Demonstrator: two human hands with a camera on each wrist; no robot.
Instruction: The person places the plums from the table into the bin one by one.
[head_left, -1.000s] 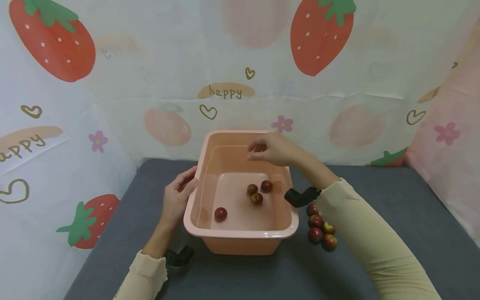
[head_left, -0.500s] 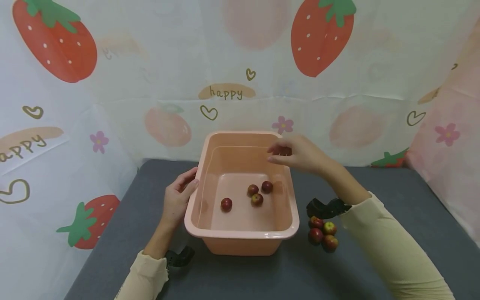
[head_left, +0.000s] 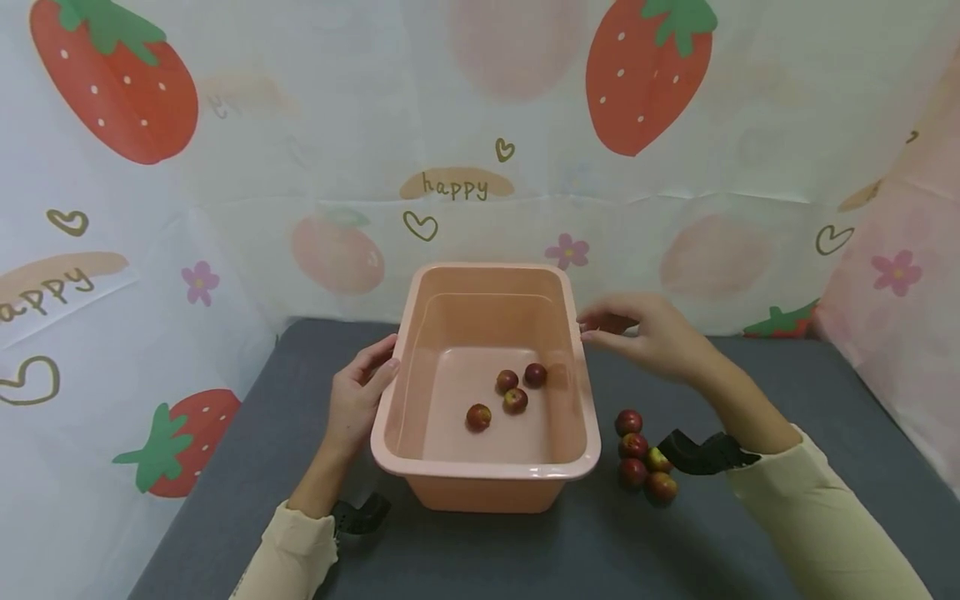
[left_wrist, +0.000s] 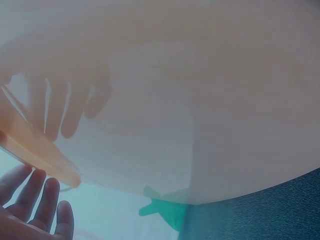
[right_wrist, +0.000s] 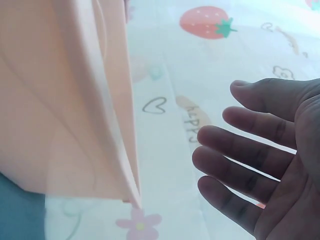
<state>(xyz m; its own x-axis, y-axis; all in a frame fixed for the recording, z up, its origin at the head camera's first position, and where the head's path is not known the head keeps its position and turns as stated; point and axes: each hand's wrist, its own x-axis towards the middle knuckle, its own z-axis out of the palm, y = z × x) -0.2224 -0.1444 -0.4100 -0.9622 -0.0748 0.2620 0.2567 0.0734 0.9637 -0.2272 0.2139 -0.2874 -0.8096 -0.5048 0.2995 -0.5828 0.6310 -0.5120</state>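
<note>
Well, the basin's rim [head_left: 486, 471] sits between left thumb [head_left: 383, 377] and fingers [left_wrist: 47, 200].

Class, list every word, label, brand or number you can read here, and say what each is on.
"happy": middle patch on the backdrop.
"appy": left patch, cut off by the picture's edge.
"happy": larger patch, right wrist view; smaller patch there unreadable.
Too faint or small to read: marks on the upper patch, right patch and left sleeve.
None visible on the tub or fruit.
</note>
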